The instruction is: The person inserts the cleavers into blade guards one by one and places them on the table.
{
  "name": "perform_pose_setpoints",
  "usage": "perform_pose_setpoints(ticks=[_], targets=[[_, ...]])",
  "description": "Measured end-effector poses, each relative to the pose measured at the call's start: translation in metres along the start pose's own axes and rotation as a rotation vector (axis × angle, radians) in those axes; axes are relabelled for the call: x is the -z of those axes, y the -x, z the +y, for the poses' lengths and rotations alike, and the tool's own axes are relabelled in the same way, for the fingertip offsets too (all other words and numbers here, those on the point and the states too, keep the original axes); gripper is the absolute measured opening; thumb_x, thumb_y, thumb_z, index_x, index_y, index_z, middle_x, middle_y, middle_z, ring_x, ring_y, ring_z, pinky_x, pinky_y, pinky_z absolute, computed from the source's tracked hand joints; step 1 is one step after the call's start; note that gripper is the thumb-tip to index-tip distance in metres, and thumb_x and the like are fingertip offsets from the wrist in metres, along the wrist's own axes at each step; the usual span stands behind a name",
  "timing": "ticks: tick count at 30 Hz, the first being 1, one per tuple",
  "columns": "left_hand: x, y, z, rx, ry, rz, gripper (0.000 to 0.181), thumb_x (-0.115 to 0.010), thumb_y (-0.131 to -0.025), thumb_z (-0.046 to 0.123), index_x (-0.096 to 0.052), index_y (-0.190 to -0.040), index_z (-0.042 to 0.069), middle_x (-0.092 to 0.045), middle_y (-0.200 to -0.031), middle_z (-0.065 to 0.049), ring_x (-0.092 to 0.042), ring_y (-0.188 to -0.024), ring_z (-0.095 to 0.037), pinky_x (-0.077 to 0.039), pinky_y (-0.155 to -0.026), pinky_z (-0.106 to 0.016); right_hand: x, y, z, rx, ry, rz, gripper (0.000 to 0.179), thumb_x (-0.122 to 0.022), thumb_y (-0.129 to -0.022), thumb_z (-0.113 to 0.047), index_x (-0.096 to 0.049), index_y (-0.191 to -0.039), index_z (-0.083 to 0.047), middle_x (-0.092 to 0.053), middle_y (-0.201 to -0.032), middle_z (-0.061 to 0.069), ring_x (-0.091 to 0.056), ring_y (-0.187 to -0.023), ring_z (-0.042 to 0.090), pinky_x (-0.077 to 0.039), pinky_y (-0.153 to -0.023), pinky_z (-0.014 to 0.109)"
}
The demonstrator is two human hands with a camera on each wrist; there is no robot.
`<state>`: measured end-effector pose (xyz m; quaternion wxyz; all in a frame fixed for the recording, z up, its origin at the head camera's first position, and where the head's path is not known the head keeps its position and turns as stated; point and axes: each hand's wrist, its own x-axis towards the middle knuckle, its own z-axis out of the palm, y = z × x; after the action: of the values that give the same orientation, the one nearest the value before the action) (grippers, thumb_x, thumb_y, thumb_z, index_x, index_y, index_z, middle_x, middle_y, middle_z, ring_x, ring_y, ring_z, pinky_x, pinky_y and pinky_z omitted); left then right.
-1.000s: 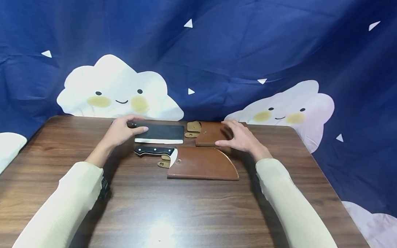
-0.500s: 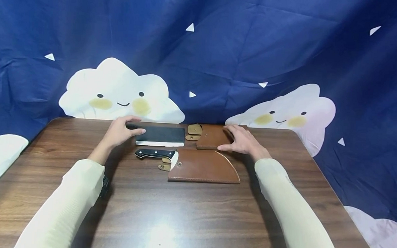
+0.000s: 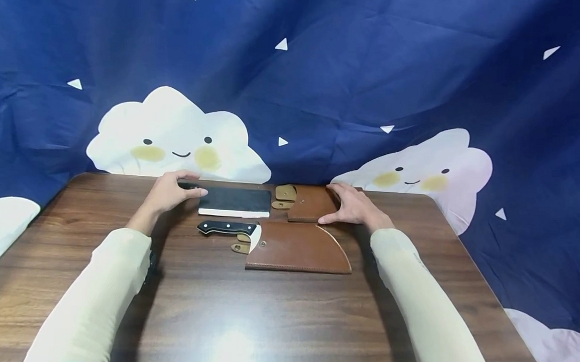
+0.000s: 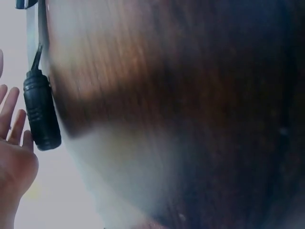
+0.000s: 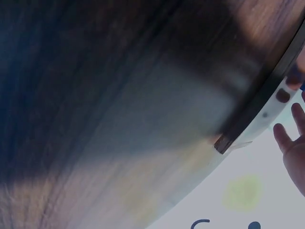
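Note:
My left hand (image 3: 168, 191) is around the handle end of a cleaver (image 3: 236, 199) with a dark rectangular blade and bright edge. In the left wrist view, that cleaver's ribbed black handle (image 4: 42, 109) lies beside the spread fingers (image 4: 18, 125). At the back right, my right hand (image 3: 355, 205) straddles the right end of a brown leather sheath (image 3: 310, 203), thumb near its front corner. The right wrist view has loosely extended fingers (image 5: 299, 119) beyond the sheath's dark edge (image 5: 259, 98). Nearer lies a second knife, its black riveted handle (image 3: 227, 228) sticking out of a larger brown sheath (image 3: 297, 248).
Wood-grain table (image 3: 266, 318) bears everything, its back edge close behind the cleaver and small sheath. Tan snap straps (image 3: 285, 193) stick out leftward from both sheaths. Behind hangs a dark blue cloth (image 3: 313, 70) with printed clouds.
The left hand has drawn back slightly leftward along the cleaver, its thumb leaving the blade area. The right hand stays nearly still by the small sheath. The head view has tilted slightly upward.

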<state>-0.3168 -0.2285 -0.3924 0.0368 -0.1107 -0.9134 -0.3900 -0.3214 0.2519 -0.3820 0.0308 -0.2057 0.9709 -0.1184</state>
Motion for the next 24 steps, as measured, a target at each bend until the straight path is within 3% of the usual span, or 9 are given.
perform_pose_setpoints(ticks=[5,9,17,24], targets=[[0.001,0.000,-0.004,0.047,-0.028,0.013,0.062,-0.081,-0.087,0.037,-0.062,-0.134,0.002,-0.054,-0.143,-0.023,-0.038,-0.140,-0.044,-0.030,-0.113,-0.060,0.000,0.001,0.007,0.001,0.009,0.010,0.114,-0.087,-0.067,-0.063,-0.041,-0.151,0.000,-0.040,-0.155,0.021,-0.034,-0.144,0.038,-0.030,-0.114,0.057],[-0.001,-0.001,-0.004,0.073,0.016,-0.002,0.065,-0.081,-0.087,0.038,-0.061,-0.135,0.001,-0.052,-0.145,-0.023,-0.035,-0.142,-0.043,-0.028,-0.114,-0.059,0.003,0.004,0.015,-0.033,0.013,0.015,0.116,-0.087,-0.066,-0.064,-0.040,-0.152,-0.001,-0.040,-0.155,0.021,-0.033,-0.144,0.039,-0.030,-0.114,0.057],[-0.006,-0.004,-0.009,0.093,0.015,-0.035,0.062,-0.083,-0.086,0.036,-0.063,-0.133,0.000,-0.052,-0.144,-0.025,-0.038,-0.140,-0.044,-0.027,-0.115,-0.058,-0.002,0.005,0.022,-0.042,-0.007,-0.009,0.118,-0.085,-0.065,-0.067,-0.039,-0.153,-0.003,-0.039,-0.156,0.021,-0.033,-0.144,0.039,-0.029,-0.114,0.057],[-0.003,-0.006,-0.011,0.113,0.018,-0.051,0.055,-0.081,-0.087,0.025,-0.063,-0.131,-0.002,-0.055,-0.139,-0.027,-0.048,-0.126,-0.043,-0.035,-0.108,-0.054,-0.003,0.000,0.023,-0.054,-0.007,-0.018,0.118,-0.084,-0.065,-0.069,-0.038,-0.154,-0.005,-0.039,-0.157,0.018,-0.034,-0.144,0.039,-0.032,-0.113,0.058]])
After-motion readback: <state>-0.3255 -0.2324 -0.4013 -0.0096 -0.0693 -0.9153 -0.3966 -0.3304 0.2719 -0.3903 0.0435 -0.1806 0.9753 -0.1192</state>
